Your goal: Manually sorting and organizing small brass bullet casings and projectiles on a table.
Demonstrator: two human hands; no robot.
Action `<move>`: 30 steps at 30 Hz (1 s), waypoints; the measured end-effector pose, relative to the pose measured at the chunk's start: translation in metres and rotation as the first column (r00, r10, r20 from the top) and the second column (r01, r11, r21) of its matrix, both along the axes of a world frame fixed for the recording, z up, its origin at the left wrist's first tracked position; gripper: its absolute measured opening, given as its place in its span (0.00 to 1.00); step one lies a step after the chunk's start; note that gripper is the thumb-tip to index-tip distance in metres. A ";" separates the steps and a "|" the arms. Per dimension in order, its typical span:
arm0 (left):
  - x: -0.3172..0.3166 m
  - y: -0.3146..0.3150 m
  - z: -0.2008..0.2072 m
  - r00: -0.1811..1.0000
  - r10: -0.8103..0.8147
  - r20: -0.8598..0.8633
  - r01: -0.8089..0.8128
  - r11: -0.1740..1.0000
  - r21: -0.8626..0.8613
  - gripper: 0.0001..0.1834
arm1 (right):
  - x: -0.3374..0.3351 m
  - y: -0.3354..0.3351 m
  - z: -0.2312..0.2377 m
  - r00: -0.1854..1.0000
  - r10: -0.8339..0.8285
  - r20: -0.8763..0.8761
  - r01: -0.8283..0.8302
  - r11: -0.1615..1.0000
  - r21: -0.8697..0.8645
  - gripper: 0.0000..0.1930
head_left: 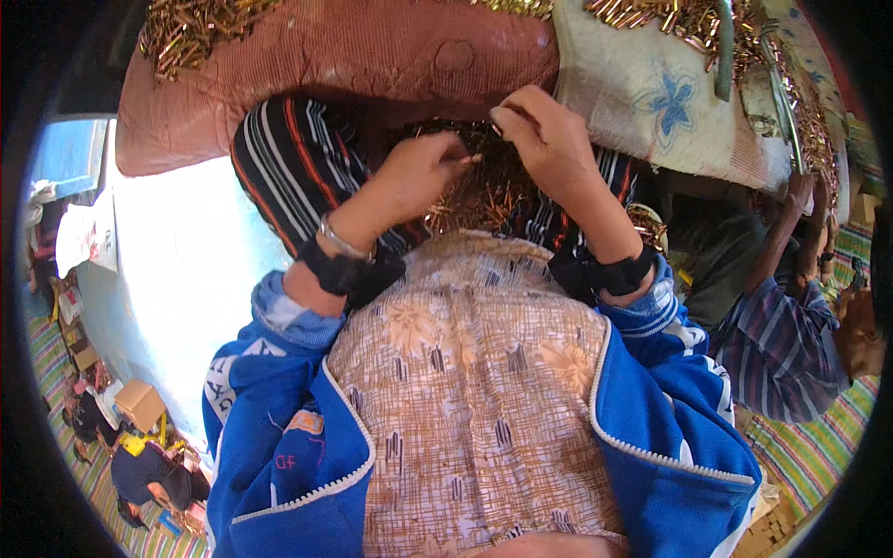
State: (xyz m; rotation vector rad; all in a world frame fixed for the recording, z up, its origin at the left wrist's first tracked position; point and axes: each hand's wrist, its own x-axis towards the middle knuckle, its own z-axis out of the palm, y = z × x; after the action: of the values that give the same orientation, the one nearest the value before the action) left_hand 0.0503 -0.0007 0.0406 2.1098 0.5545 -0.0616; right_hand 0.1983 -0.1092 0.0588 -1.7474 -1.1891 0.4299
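Note:
Over my lap, my left hand [419,179] is closed, its fingertips pinched together. A small pale tip shows at them, too small to name. My right hand [551,135] is raised a little farther off and to the right, with thumb and fingers pressed together. Something tiny and dark shows at its fingertips, and its kind is unclear. A gap separates the two hands. Below and between them, a heap of thin gold-coloured metal pieces [479,200] lies in my lap, partly hidden by my hands.
A reddish-brown cushion [372,56] and a pale cloth with a blue flower [619,93] lie ahead, bearing more gold-coloured pieces [200,37]. At right, a person in a striped shirt [781,349] raises both hands by a metal rod. Another person [153,479] and a cardboard box [139,405] are lower left.

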 end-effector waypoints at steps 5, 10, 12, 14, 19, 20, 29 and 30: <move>-0.011 0.006 0.025 0.992 -0.017 0.123 -0.010 0.976 0.219 0.18 | 0.057 -0.007 0.013 0.880 -0.254 0.401 0.195 0.964 0.183 0.04; 0.019 -0.011 0.139 0.815 0.154 0.558 0.218 0.812 -0.542 0.35 | 0.111 -0.016 -0.028 0.748 -0.372 0.550 0.419 0.907 0.043 0.05; 0.019 -0.012 0.182 0.640 0.082 0.764 0.430 0.785 -0.445 0.42 | 0.109 -0.002 -0.025 0.734 -0.437 0.519 0.500 0.866 0.022 0.06; 0.014 -0.027 0.220 0.638 0.250 0.728 0.251 0.826 -0.504 0.49 | 0.100 0.008 -0.018 0.659 -0.485 0.574 0.534 0.840 0.096 0.06; 0.059 -0.020 0.241 0.634 0.229 0.738 0.281 0.821 -0.497 0.49 | 0.097 0.016 -0.032 0.634 -0.530 0.563 0.574 0.811 0.117 0.06; 0.051 -0.016 0.229 0.630 0.218 0.745 0.299 0.818 -0.491 0.48 | 0.097 0.013 -0.031 0.624 -0.541 0.564 0.581 0.804 0.127 0.06; 0.051 0.002 0.208 0.577 0.147 0.803 0.342 0.850 -0.401 0.46 | 0.096 0.008 -0.035 0.582 -0.530 0.617 0.624 0.778 0.080 0.05; 0.049 0.001 0.209 0.592 0.144 0.793 0.355 0.837 -0.417 0.46 | 0.095 0.010 -0.035 0.583 -0.534 0.612 0.638 0.768 0.063 0.05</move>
State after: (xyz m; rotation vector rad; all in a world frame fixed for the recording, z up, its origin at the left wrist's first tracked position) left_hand 0.0993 0.0004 0.2495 1.3733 -0.1667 0.5971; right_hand 0.2929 -0.0990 0.0240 -2.3965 -0.8877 -0.5014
